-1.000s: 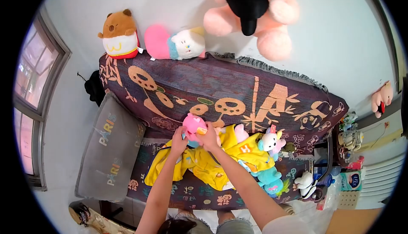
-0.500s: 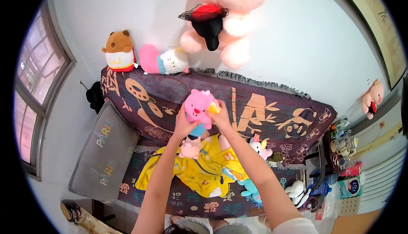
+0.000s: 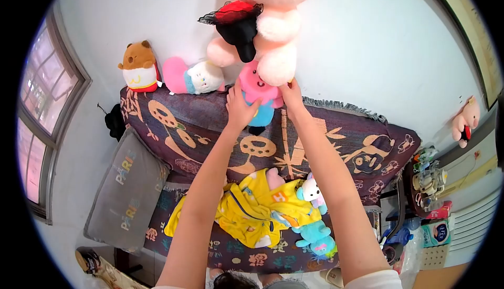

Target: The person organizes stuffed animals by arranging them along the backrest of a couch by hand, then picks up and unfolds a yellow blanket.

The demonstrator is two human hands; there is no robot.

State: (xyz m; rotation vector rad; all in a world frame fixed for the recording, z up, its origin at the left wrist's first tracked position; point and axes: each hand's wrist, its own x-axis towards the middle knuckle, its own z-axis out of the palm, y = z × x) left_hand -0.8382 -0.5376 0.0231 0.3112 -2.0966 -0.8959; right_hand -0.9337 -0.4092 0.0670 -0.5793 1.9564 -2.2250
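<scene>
A pink plush toy with a blue lower body is held upright at the top of the sofa backrest. Around its left side my left hand is closed. On its right side my right hand has its fingers bent against the toy. A large light-pink plush pig with a black and red item hangs just above and overlaps the toy's head. To the left, a white and pink plush and a brown bear plush rest on the backrest's top edge.
On the seat lie a yellow cloth, a teal plush and a white plush. A grey cushion leans at the left end. A small table with glassware stands at the right, below a small hanging pig.
Both hands have moved up and away from the seat with the pink plush, from above the yellow cloth to the top of the backrest. The camera view has shifted too.
</scene>
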